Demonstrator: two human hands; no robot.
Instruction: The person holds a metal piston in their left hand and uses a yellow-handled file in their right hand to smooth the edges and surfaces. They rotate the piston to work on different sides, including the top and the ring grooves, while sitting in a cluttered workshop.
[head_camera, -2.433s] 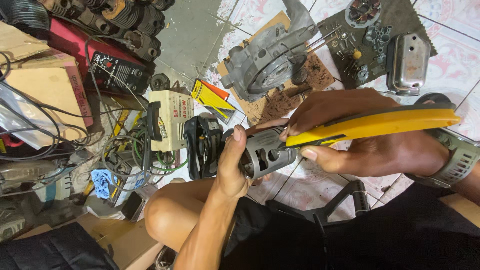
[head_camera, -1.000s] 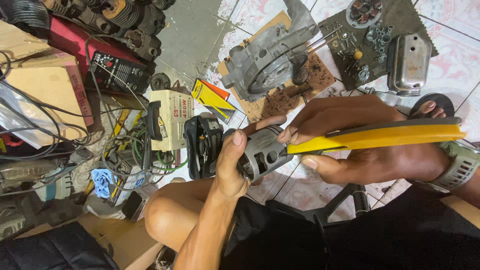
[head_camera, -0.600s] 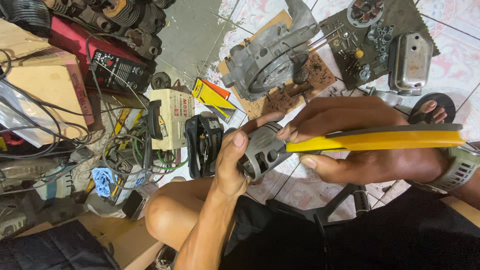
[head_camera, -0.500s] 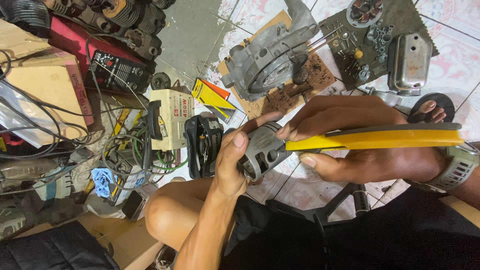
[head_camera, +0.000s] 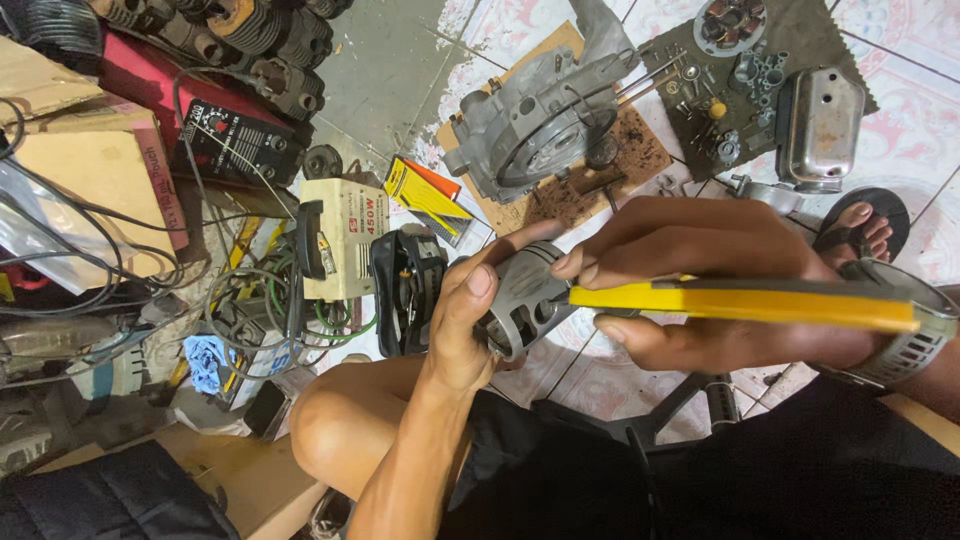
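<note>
The person sits low over the tiled floor (head_camera: 930, 130) with one bare knee (head_camera: 335, 425) raised, and both hands meet just above it. The left hand (head_camera: 470, 320) has its grip closed round a small grey ribbed motor housing (head_camera: 525, 300), thumb on top and fingers wrapped underneath, so the part hangs in the air and rests on nothing. The right hand (head_camera: 700, 290) is closed about a long yellow-handled tool (head_camera: 745, 303). That handle runs almost level, from the wrist on the right side toward the housing on the left, and its working end meets the housing's right flank just where the right fingertips crowd in. So the tool's long axis points straight into the part, the left hand backs it from the far side, and the right hand is the nearer one to the contact point.

The tip itself is hidden behind the right fingers; it may be a blade or a flat pry end, I can't say which. The right wrist is partly covered by a grey ribbed ring (head_camera: 905, 335). Beyond the hands, a larger grey engine casing (head_camera: 535, 125) lies on a brown board, and a metal cover (head_camera: 820, 125) sits on a dark mat with small fittings. A cream-coloured power unit (head_camera: 340, 235) stands among tangled cables.
</note>
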